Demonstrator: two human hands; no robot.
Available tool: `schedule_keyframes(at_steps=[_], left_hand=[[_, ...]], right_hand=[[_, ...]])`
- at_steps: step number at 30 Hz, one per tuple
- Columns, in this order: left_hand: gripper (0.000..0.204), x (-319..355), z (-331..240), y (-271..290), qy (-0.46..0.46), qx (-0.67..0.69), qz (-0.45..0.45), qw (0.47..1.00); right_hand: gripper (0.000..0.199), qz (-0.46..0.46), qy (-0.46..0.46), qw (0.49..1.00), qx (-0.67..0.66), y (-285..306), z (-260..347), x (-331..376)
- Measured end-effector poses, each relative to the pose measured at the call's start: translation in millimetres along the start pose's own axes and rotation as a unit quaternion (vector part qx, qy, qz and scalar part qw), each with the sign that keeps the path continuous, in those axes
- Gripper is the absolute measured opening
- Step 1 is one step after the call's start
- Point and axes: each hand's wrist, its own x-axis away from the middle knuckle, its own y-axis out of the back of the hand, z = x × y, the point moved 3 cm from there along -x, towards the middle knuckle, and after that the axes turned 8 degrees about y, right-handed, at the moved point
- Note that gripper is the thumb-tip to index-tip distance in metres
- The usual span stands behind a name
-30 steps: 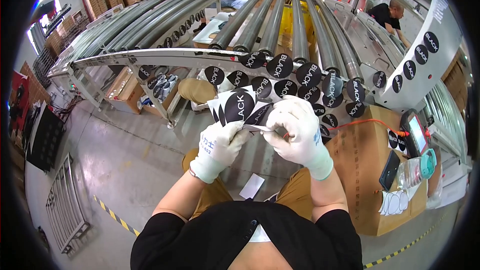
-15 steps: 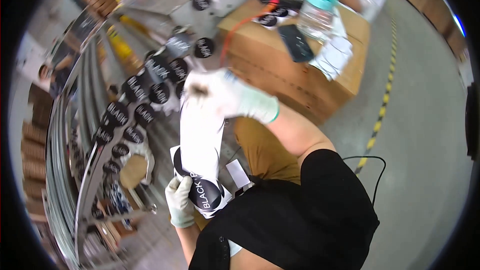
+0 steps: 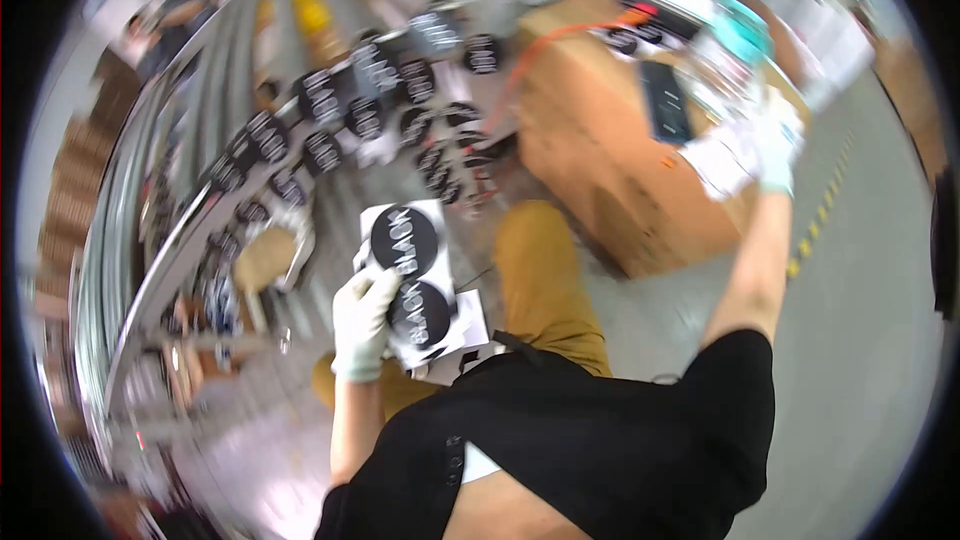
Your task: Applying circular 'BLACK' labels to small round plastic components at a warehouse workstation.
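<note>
Two gloved hands, well apart. Brown cardboard box [image 3: 610,170] at upper right, right hand [image 3: 775,145] over its far edge, touching white papers [image 3: 725,155]; finger spread blurred, cannot tell. Left hand [image 3: 362,325] curled shut around white sticker sheet [image 3: 415,280] bearing black round labels.

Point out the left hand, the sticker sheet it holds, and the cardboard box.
left hand [image 3: 362,325], head view, back of the glove.
sticker sheet [image 3: 405,240], head view, upper black round sticker.
cardboard box [image 3: 590,155], head view, top face.
</note>
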Motion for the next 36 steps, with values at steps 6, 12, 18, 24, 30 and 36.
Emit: schedule_keyframes(at_steps=[6, 12, 18, 24, 30, 36], left_hand=[[0.015, 15.8, -17.4, -11.2, -0.035, -0.093, -0.054, 0.994], [0.012, 36.1, -16.6, 28.3, -0.055, -0.034, -0.084, 0.994], [0.015, 56.2, -28.5, 96.8, -0.091, 0.109, -0.142, 0.980], [0.011, 55.0, -3.3, 136.5, -0.066, 0.206, -0.150, 0.965], [0.023, 54.3, 20.0, 149.5, -0.047, 0.469, -0.003, 0.882], [0.022, 60.8, 36.8, 163.4, -0.022, 0.529, 0.005, 0.848]], right_hand=[[0.032, 0.036, 0.329, 0.764, -0.554, 99.9, 290.8, 77.4], [0.018, 0.204, 0.440, 0.542, -0.686, 115.0, 422.5, 107.0], [0.009, 0.373, 0.466, 0.416, -0.686, 149.9, 476.3, 137.6], [0.025, 0.171, 0.615, 0.478, -0.604, 182.8, 518.5, 163.1], [0.031, -0.004, 0.671, 0.464, -0.579, 202.3, 550.6, 198.2], [0.021, -0.049, 0.709, 0.424, -0.561, 212.2, 569.9, 219.7]])
